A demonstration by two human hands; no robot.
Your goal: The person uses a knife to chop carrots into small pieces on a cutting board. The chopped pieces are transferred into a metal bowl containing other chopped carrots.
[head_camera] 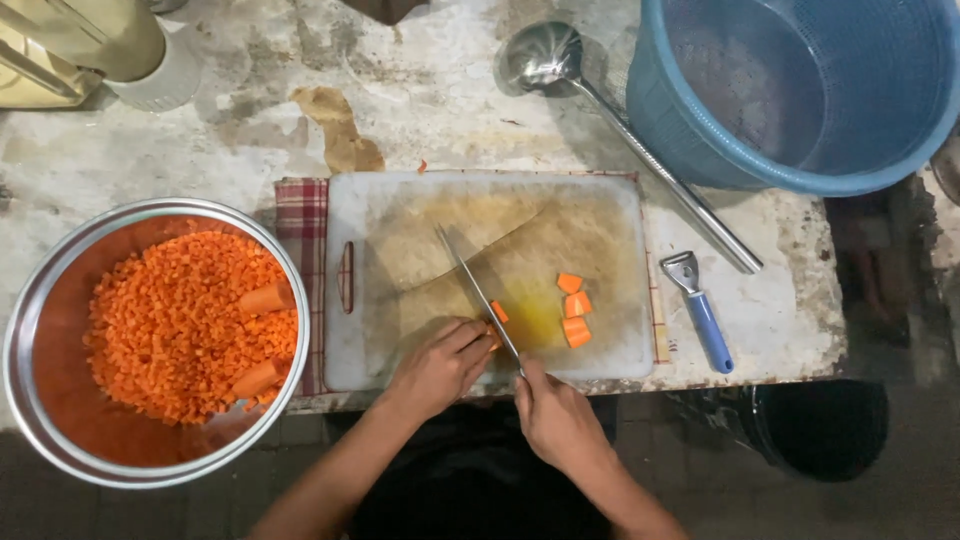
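Fingers of the left hand curl together and press down on a small carrot piece at the near edge of the board, just left of the blade. The right hand is clamped around the handle of a knife, whose blade runs up and to the left across the board, its edge lying right against the left fingertips.

Three carrot chunks lie loose on the board to the right of the knife, a little apart from it. Left of the board sits a steel bowl heaped with diced carrot, with two bigger pieces on top. A checked cloth shows under the board's left edge. Beyond the board, a ladle rests on the worktop, its handle running toward the board's right side, where a blue peeler lies. A blue basket stands past the board's far right corner.

The main risk, as I judge it, is a cut: the piece being held is very small, so the fingertips sit almost on the blade, and a slip on the wet-looking, stained board could bring the edge onto them. The piece could also roll or shoot off the board's near edge, since it lies so close to it.
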